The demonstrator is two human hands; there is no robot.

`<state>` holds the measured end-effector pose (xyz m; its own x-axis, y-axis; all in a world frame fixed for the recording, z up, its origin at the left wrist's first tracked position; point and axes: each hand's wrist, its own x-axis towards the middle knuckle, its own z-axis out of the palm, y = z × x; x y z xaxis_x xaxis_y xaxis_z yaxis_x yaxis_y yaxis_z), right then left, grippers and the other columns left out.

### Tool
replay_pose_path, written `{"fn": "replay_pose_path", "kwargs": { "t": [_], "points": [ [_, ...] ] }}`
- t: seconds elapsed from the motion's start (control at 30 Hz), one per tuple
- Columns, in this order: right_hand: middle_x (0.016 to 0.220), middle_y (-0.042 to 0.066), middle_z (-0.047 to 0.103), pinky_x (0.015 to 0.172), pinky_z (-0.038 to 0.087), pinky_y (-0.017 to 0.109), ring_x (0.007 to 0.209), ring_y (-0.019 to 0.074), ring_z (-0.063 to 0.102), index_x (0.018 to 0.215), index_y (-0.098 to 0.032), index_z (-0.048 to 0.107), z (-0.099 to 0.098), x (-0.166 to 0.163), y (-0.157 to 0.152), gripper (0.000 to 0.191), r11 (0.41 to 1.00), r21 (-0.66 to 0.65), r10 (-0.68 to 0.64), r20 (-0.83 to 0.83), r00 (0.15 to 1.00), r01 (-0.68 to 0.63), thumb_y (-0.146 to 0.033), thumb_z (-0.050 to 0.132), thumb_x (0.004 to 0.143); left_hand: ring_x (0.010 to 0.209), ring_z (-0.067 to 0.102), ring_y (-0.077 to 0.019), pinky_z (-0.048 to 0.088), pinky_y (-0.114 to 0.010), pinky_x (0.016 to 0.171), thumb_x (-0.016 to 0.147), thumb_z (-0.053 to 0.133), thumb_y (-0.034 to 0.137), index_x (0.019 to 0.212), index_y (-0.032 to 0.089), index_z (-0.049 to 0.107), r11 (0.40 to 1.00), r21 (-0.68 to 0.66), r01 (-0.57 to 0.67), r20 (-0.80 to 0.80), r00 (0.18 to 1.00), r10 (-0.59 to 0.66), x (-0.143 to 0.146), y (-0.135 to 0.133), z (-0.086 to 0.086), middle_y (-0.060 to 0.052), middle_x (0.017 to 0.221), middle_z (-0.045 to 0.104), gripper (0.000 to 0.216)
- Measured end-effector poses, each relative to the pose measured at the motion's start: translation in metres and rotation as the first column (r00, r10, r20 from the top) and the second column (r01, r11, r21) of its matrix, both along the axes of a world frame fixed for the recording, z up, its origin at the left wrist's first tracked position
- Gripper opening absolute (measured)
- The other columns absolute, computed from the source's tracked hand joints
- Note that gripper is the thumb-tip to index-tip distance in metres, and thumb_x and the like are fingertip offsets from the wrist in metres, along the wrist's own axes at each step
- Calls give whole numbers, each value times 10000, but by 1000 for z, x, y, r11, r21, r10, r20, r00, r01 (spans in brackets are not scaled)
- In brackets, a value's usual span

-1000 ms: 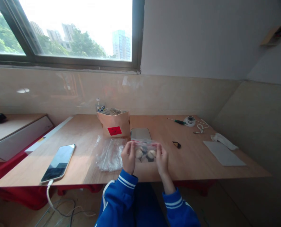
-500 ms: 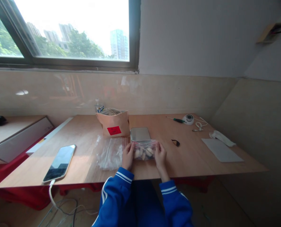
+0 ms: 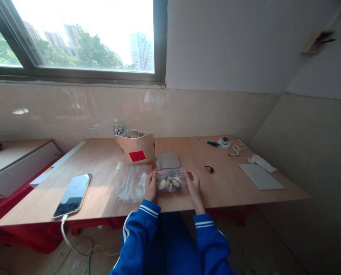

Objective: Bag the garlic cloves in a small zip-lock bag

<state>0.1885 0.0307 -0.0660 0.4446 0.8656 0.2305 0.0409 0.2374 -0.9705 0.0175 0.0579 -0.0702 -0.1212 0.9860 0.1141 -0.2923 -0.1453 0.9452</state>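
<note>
Both hands pinching the small clear bag (image 3: pixel 170 181): left hand (image 3: pixel 151 186) and right hand (image 3: pixel 192 184) fingers curled tight on its ends.

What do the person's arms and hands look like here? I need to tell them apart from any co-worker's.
Both arms wear bright blue jacket sleeves, each ending in a cuff ringed by two white stripes; the left sleeve also shows a white line running up its side. The left hand and the right hand are bare: no gloves, and no rings or watch that I can make out.

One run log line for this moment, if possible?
left hand: grip on small clear bag | right hand: grip on same bag | bag: on table
</note>
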Motion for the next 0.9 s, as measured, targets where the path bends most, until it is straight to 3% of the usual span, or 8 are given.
{"fn": "replay_pose_path", "kwargs": {
  "t": [0.07, 0.23, 0.53, 0.9],
  "points": [
    [796, 63, 688, 715, 504, 300, 760, 194, 641, 857, -156, 630, 2, 0, -2, 409, 1000, 6, 16, -17, 1000, -16, -548, 611, 745, 830, 616, -166, 471, -273, 760, 722, 626, 547, 944, 165, 660, 1000, 4, -12, 53, 999, 12, 0, 0, -2, -49, 894, 676, 443],
    [834, 82, 694, 716, 504, 309, 776, 198, 639, 897, -136, 645, 1, 0, -4, 425, 1000, 3, -20, -42, 999, 20, -531, 615, 743, 673, 571, -129, 448, -242, 658, 676, 685, 513, 789, 168, 606, 993, -10, -120, 27, 992, 120, 0, 0, -4, 3, 715, 626, 371],
    [766, 54, 671, 638, 481, 277, 687, 173, 600, 889, -139, 651, -6, 4, 0, 425, 999, 12, -53, 3, 999, 53, -542, 572, 783, 675, 561, -122, 436, -238, 682, 703, 682, 463, 735, 156, 636, 989, 49, -136, -37, 990, 138, -4, -4, 1, 3, 689, 624, 313],
    [823, 96, 694, 683, 483, 303, 744, 202, 619, 854, -135, 657, -17, 3, 7, 485, 976, 26, -216, 107, 971, 214, -597, 527, 785, 744, 619, -177, 481, -279, 707, 675, 675, 496, 757, 171, 656, 979, 46, -199, -130, 970, 204, -2, -1, -1, -38, 756, 688, 336]
  ]
}}
